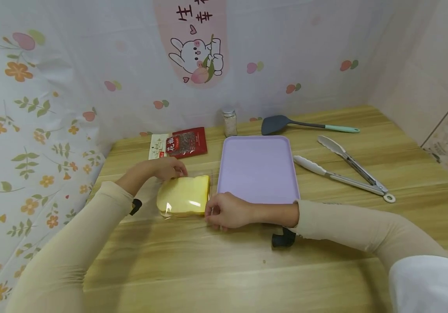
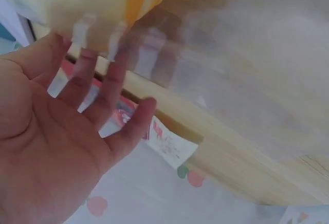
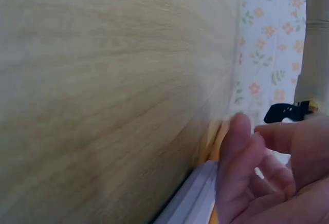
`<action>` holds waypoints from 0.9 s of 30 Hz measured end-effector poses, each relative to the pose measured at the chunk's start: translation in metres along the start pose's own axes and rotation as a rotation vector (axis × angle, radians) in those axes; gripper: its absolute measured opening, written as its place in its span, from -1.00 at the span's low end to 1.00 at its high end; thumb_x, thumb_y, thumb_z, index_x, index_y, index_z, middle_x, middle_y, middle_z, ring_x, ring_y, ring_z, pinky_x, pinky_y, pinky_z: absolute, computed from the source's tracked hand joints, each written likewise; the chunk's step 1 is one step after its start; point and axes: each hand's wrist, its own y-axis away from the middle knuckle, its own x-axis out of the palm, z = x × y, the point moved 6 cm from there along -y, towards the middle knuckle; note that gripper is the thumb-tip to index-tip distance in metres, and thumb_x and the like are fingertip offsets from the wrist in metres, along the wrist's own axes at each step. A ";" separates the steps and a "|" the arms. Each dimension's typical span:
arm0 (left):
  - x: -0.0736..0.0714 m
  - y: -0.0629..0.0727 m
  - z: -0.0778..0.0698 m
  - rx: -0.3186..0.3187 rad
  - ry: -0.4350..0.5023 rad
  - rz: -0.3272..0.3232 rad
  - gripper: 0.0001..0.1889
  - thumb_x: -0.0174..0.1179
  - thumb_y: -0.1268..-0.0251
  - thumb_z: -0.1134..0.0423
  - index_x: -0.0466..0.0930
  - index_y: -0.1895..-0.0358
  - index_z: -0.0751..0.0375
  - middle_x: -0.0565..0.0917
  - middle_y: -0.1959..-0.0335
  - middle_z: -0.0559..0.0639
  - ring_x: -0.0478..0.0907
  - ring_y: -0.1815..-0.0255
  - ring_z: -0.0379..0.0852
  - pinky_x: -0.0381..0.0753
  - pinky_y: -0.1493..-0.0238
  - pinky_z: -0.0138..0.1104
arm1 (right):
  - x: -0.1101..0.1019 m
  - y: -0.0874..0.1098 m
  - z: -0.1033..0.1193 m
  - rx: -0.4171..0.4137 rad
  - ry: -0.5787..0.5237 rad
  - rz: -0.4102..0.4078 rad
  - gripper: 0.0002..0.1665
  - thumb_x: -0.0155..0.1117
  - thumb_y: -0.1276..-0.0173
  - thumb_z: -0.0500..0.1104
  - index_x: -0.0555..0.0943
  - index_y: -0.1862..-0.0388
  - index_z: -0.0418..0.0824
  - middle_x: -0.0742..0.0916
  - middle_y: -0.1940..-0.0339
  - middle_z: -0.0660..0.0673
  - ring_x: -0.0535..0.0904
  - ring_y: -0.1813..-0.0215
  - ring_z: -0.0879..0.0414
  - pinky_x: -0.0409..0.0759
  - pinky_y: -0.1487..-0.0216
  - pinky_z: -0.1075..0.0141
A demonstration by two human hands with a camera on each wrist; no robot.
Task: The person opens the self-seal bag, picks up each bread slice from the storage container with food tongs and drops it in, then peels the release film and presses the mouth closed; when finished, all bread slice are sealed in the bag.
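A stack of sliced bread point(image 1: 182, 194), pale yellow with a darker edge, lies in a clear plastic bag on the table. My left hand point(image 1: 167, 168) is at its far left corner. In the left wrist view, thumb and index finger pinch the clear bag beside the bread point(image 2: 97, 8), while the other fingers of that hand point(image 2: 67, 116) are loosely bent. At the near right end of the bag, my right hand point(image 1: 229, 211) has curled fingers and seems to pinch the film. Close up, the right hand point(image 3: 262, 183) is beside the bread's orange edge; the film there is hard to see.
A lilac tray point(image 1: 259, 167) lies right of the bread. Behind are a red spice packet point(image 1: 186, 142) and a small jar point(image 1: 229, 123). A spatula point(image 1: 306, 124) and spread metal tongs point(image 1: 345, 174) lie to the right. Printed cloth point(image 1: 130, 65) hangs behind the table.
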 end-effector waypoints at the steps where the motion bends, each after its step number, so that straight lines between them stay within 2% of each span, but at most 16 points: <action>1: 0.000 -0.003 0.000 0.006 -0.011 -0.010 -0.74 -0.03 -0.52 0.40 0.61 -0.09 0.34 0.64 -0.03 0.22 0.54 -0.01 0.07 0.53 -0.03 -0.12 | 0.001 0.000 0.000 -0.007 -0.004 0.017 -0.89 0.28 -0.39 -0.35 0.64 0.38 -0.32 0.68 0.64 -0.16 0.53 0.71 0.20 0.57 0.61 0.38; 3: 0.001 -0.008 0.000 0.013 -0.001 -0.021 -0.77 0.02 -0.49 0.40 0.64 -0.04 0.33 0.66 0.00 0.19 0.56 0.00 0.04 0.54 -0.02 -0.13 | 0.003 0.000 0.001 -0.017 0.001 0.039 -0.89 0.28 -0.39 -0.35 0.64 0.38 -0.31 0.69 0.63 -0.14 0.53 0.69 0.21 0.56 0.61 0.39; 8: 0.005 -0.011 0.001 -0.004 0.094 -0.019 -0.77 0.04 -0.43 0.43 0.66 0.00 0.34 0.68 0.00 0.19 0.53 0.11 -0.05 0.51 0.16 -0.30 | 0.006 0.002 0.001 0.000 -0.011 0.068 -0.88 0.25 -0.42 -0.34 0.65 0.35 -0.31 0.68 0.65 -0.14 0.51 0.71 0.19 0.54 0.65 0.38; 11: 0.005 -0.012 -0.003 0.028 0.105 -0.036 -0.80 0.07 -0.42 0.43 0.68 0.05 0.34 0.70 0.05 0.17 0.52 0.16 -0.08 0.49 0.23 -0.34 | 0.007 0.002 0.000 0.011 -0.015 0.075 -0.87 0.23 -0.43 -0.34 0.65 0.36 -0.29 0.68 0.65 -0.13 0.54 0.70 0.15 0.56 0.65 0.35; 16: 0.001 -0.019 -0.009 0.120 0.094 -0.113 -0.87 0.19 -0.40 0.41 0.73 0.14 0.30 0.74 0.17 0.09 0.61 0.10 -0.02 0.57 0.07 -0.20 | 0.006 0.003 -0.002 0.022 -0.020 0.078 -0.86 0.23 -0.43 -0.34 0.65 0.36 -0.29 0.69 0.64 -0.14 0.56 0.68 0.12 0.58 0.63 0.34; 20: 0.001 -0.030 -0.016 0.145 0.110 -0.148 -0.89 0.24 -0.37 0.38 0.74 0.14 0.25 0.73 0.20 0.02 0.61 0.07 -0.03 0.55 -0.04 -0.15 | 0.006 0.002 -0.003 0.025 -0.024 0.085 -0.87 0.24 -0.44 -0.33 0.65 0.36 -0.28 0.70 0.64 -0.15 0.56 0.68 0.11 0.59 0.62 0.34; 24: 0.003 -0.040 -0.024 0.152 0.126 -0.150 -0.92 0.31 -0.31 0.38 0.72 0.18 0.22 0.69 0.30 -0.03 0.56 0.22 -0.10 0.53 0.10 -0.24 | 0.006 0.002 -0.003 0.018 -0.018 0.085 -0.87 0.25 -0.43 -0.33 0.65 0.36 -0.29 0.71 0.63 -0.15 0.57 0.67 0.12 0.58 0.62 0.36; 27: 0.005 -0.044 -0.024 0.123 0.128 -0.165 -0.95 0.35 -0.27 0.35 0.70 0.24 0.19 0.66 0.36 -0.08 0.50 0.30 -0.16 0.48 0.19 -0.32 | 0.007 0.002 -0.002 0.006 -0.015 0.092 -0.88 0.25 -0.42 -0.34 0.64 0.36 -0.30 0.71 0.62 -0.15 0.56 0.67 0.15 0.58 0.61 0.37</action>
